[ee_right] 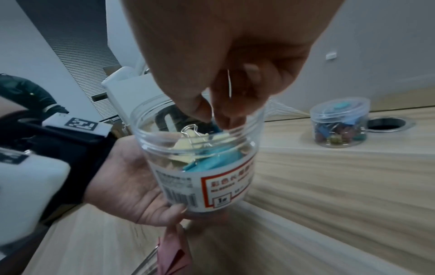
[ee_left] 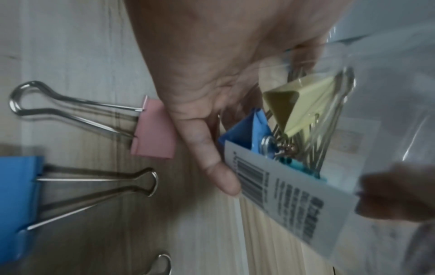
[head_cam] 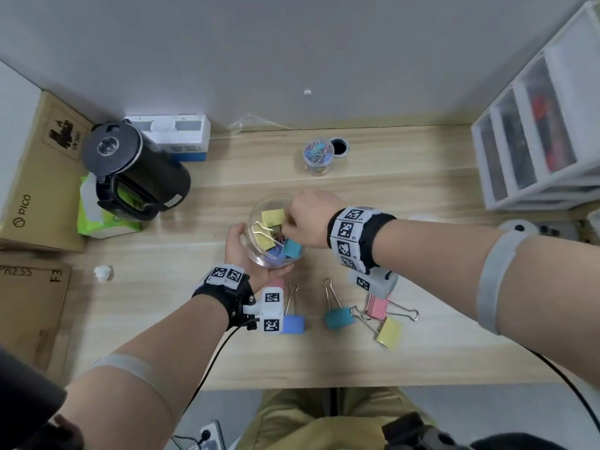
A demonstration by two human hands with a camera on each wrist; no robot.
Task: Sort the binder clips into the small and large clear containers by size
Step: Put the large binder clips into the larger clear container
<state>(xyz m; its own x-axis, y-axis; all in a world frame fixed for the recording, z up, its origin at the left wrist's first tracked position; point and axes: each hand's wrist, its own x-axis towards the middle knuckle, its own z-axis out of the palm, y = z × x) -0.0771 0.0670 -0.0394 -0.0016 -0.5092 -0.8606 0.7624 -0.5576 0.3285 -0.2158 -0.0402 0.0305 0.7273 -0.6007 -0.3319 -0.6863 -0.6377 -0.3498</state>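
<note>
My left hand (head_cam: 238,246) grips the large clear container (head_cam: 259,254), tilted and lifted off the wooden desk (head_cam: 422,196). It holds several large clips, yellow, blue and teal (ee_right: 212,160). My right hand (head_cam: 287,222) is at the container's mouth; its fingertips (ee_right: 202,113) pinch a thin wire handle beside a yellow clip (head_cam: 273,217). Loose large clips lie near the front edge: blue (head_cam: 293,324), teal (head_cam: 339,316), pink (head_cam: 378,306), yellow (head_cam: 389,332), and a pink one (ee_left: 153,134) under my left hand (ee_left: 200,130). The small clear container (head_cam: 318,155) with small clips stands at the back.
A black kettle (head_cam: 136,177), a green tissue pack (head_cam: 100,219) and cardboard boxes (head_cam: 35,177) crowd the left. A white drawer unit (head_cam: 535,125) stands at the right. A cable hole (head_cam: 339,147) sits next to the small container. A small white cap (head_cam: 104,272) lies left.
</note>
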